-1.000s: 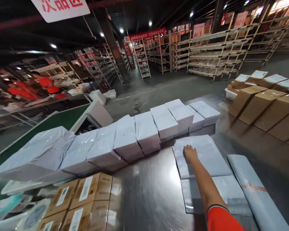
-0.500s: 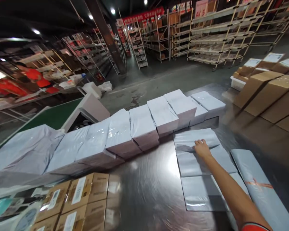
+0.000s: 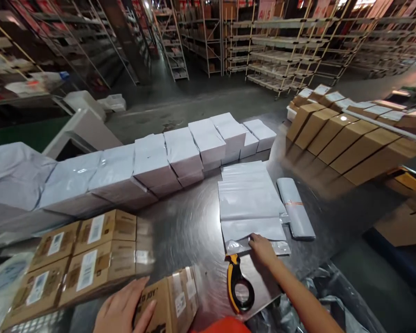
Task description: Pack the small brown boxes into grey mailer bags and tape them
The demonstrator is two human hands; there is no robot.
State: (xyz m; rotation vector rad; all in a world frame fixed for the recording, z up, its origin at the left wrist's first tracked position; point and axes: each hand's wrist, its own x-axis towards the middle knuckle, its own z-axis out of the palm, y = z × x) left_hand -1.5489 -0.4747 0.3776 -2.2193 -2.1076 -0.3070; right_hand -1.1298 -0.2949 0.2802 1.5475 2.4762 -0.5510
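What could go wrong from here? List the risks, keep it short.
The yellow-and-black tool lies at the near edge of the white bags, close to the right hand; it might get knocked.
The bags overlap unevenly, so pulling one could drag others.
The left hand is at a cardboard box beside the grouped boxes and might bump them.

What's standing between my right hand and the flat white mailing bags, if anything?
Nothing visible: your right hand is at the near edge of the flat white mailing bags, fingers apparently touching it. The yellow-and-black tool lies to the hand's left, not between them.
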